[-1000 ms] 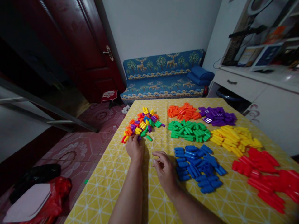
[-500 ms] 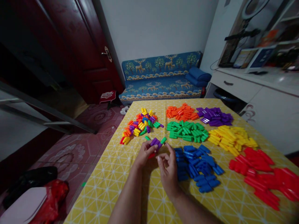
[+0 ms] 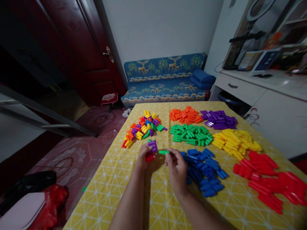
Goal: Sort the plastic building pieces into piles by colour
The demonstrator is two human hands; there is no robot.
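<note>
Well, both hands are busy: the left hand (image 3: 143, 157) grips purple pieces (image 3: 153, 146) along with a red piece (image 3: 149, 157), the right hand (image 3: 177, 167) pinches a green piece (image 3: 163, 152) by one end, over the desk (image 3: 158, 198). Tight quarters! The blue pile (image 3: 206, 171) lies right beside that right hand, so a weak pinch could drop green among blue. Over left, two colours share one grasp; loosening for one might spill the other. And the mixed pile (image 3: 142, 127) sits just beyond, where a careless knuckle could scatter it.
</note>
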